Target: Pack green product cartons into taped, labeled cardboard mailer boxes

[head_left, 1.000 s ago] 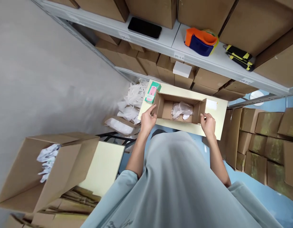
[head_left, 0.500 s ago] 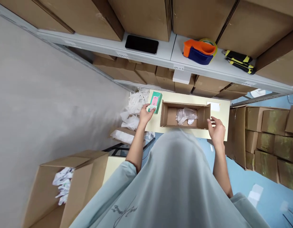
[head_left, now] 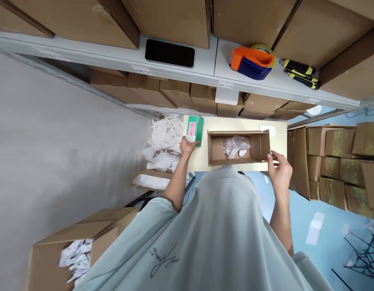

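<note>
My left hand (head_left: 187, 146) is closed around the near end of a small green box (head_left: 199, 131) with a pink picture on its face, at the left end of the pale tabletop (head_left: 199, 162). To the right of it stands an open, long cardboard box (head_left: 215, 151). Inside lies crumpled clear plastic wrap (head_left: 234, 145) with a bit of white paper. At that box's right end, the thumb and fingers of my right hand (head_left: 280, 171) grip the end wall near its front corner.
Above the table, a shelf (head_left: 205, 66) carries a black phone (head_left: 170, 53), an orange and blue tape dispenser (head_left: 252, 62), black-and-yellow cutters (head_left: 300, 72) and cartons. White shredded paper (head_left: 165, 133) lies left. Cartons (head_left: 338, 147) are stacked right; an open carton (head_left: 43, 262) stands lower left.
The cardboard box has shifted a little to the right along the table, with my right hand at its end. My left hand stays on the green box. The view has tilted slightly.
</note>
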Demonstrator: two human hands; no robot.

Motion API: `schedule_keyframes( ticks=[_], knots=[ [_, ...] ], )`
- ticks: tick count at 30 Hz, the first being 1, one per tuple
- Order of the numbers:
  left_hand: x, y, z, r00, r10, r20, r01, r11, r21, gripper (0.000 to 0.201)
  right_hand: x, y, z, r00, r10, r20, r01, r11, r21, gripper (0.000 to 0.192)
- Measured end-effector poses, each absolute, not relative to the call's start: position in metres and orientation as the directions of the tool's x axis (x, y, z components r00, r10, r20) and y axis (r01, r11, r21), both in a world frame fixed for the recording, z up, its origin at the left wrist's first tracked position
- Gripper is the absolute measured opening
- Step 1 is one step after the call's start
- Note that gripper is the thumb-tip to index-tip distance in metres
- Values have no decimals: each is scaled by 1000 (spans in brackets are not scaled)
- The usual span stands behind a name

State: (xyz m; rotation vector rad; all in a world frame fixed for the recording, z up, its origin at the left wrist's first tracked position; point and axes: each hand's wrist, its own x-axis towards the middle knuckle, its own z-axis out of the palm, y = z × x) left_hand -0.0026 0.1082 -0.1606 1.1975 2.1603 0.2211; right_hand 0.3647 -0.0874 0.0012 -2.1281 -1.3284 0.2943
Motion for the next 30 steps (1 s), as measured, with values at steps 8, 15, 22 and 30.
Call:
schedule_keyframes(
  ticks=[8,15,22,30],
  knots=[
    [-13,60,1,130,991,40,646,-115,755,91,353,-83,58,290,942,170,783,-131,-608,47],
    [70,33,29,577,817,-20,616,-419,667,64,362,-61,55,-123,992,3,895,112,-431,77],
    [120,58,-61,607,765,-216,741,-446,501,73,380,0,-37,-186,938,-293,971,130,-200,65],
    [124,53,-66,485,854,-191,799,-344,493,91,402,-5,-59,-207,963,-175,966,173,-192,50]
  ],
)
